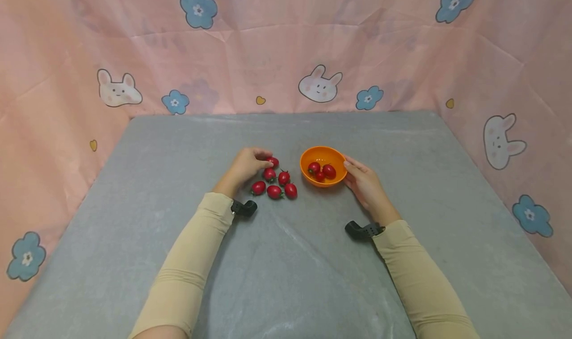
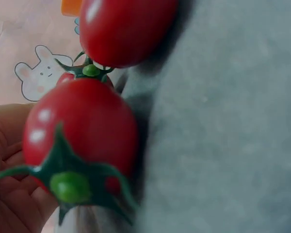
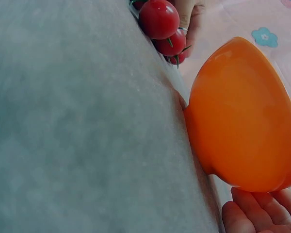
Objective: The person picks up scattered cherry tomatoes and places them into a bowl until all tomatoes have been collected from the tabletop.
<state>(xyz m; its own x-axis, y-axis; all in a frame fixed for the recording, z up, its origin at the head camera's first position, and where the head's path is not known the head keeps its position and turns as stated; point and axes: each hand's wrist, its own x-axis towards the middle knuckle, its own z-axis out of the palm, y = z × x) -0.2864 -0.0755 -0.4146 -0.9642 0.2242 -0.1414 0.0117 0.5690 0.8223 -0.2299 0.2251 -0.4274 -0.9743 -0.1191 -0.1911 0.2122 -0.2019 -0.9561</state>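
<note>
The left hand (image 1: 245, 166) reaches over a loose cluster of small red tomatoes (image 1: 274, 180) on the grey-covered desk (image 1: 286, 259), its fingers curled round the farthest tomato (image 1: 273, 161), which it seems to be pinching between fingertips and thumb; the left wrist view shows more of the fruit close up, glossy-skinned with green star-shaped stems (image 2: 70, 184), beside the palm. The right hand (image 1: 366, 182) rests against the near right side of an orange bowl (image 1: 308, 158), fingers fairly straight and lying along its wall rather than wrapped round it (the right wrist view shows the fingertips (image 3: 247, 213) just under the bowl's curved base). Three tomatoes already lie inside the bowl (image 1: 322, 170); five more sit on the desk just left of it, touching or nearly touching each other. I judge the tomatoes to be light, smooth and a little slippery, prone to rolling on the cloth, and soft enough to bruise if real, so a gentle pinch across the widest part, or at the stem, should serve best. The bowl looks like thin rigid plastic, light enough to slide when nudged, hence worth steadying at its rim or side. No brand, label or writing is readable anywhere; the pink backdrop (image 1: 286, 46) carries only printed rabbits and blue flowers.
</note>
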